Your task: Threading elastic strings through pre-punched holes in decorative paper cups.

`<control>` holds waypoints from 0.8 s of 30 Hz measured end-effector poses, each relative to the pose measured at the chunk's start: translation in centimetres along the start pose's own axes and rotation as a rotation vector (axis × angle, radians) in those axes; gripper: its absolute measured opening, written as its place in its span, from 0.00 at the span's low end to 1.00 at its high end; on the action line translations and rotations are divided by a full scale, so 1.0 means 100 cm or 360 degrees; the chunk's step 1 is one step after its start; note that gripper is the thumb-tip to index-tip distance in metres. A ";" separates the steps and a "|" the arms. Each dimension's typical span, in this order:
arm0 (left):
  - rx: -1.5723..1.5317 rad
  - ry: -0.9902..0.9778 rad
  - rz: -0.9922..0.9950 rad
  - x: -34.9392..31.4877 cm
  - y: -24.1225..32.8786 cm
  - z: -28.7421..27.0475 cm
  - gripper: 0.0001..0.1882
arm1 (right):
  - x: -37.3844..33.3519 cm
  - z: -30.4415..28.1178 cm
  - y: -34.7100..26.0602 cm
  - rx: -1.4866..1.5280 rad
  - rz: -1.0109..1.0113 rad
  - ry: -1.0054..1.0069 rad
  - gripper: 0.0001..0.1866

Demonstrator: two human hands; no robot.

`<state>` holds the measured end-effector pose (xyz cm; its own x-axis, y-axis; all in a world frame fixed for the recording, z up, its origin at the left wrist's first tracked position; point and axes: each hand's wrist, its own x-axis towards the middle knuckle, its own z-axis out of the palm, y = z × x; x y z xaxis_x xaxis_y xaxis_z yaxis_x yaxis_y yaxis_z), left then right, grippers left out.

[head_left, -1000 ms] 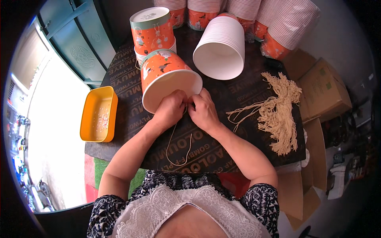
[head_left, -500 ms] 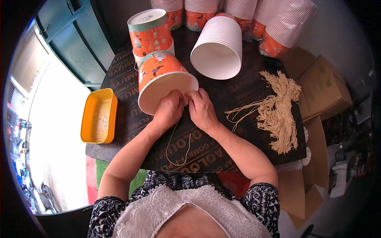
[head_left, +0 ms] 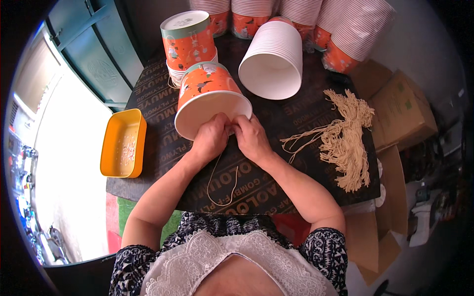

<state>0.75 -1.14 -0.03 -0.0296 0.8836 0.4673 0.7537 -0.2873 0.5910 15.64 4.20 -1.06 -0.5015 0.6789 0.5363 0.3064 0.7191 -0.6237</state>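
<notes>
An orange paper bucket [head_left: 210, 87] with a green base band and white inside lies tilted, its mouth facing me. My left hand [head_left: 212, 135] is closed at the near rim, fingers curled inward. A thin beige cord [head_left: 211, 180] runs down from beside it and loops on the table. Pressed close on the other side, my right hand [head_left: 250, 137] has its fingers bent round the bucket's rim. Both sets of fingertips meet there, and what lies between them is mostly hidden.
Behind stand an upside-down orange bucket stack [head_left: 187, 47], a lying stack of white-sided buckets [head_left: 272, 59] and several wrapped stacks [head_left: 355, 29]. A beige cord bundle [head_left: 345, 143] lies right, beside cardboard boxes [head_left: 402, 111]. A yellow tray [head_left: 123, 143] sits left on the dark table [head_left: 165, 148].
The paper bucket has shifted slightly right and turned a little more upright toward the hands. Both hands stay together at its rim with only small finger movement.
</notes>
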 end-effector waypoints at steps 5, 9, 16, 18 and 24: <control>-0.0225 -0.0089 -0.0100 0.001 -0.002 -0.007 0.04 | 0.001 -0.001 -0.004 0.0030 0.0036 0.0007 0.07; -0.0410 -0.0229 -0.0282 0.006 0.001 -0.019 0.04 | 0.001 -0.004 -0.006 0.0119 0.0016 0.0010 0.07; -0.0601 -0.0173 -0.0577 0.004 -0.006 -0.013 0.05 | -0.001 -0.002 -0.004 0.0145 -0.0118 0.0001 0.05; -0.0646 -0.0161 -0.0608 0.004 -0.005 -0.012 0.06 | -0.001 -0.003 -0.005 0.0132 -0.0151 0.0005 0.04; -0.0559 0.0006 -0.0547 0.004 -0.004 -0.009 0.04 | -0.003 -0.005 -0.007 0.0042 -0.0201 -0.0120 0.06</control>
<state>-0.20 -1.01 0.52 -0.2408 0.9480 0.2082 0.4330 -0.0870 0.8972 15.93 3.59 -0.51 -0.5942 0.5696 0.5679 0.2164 0.7932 -0.5691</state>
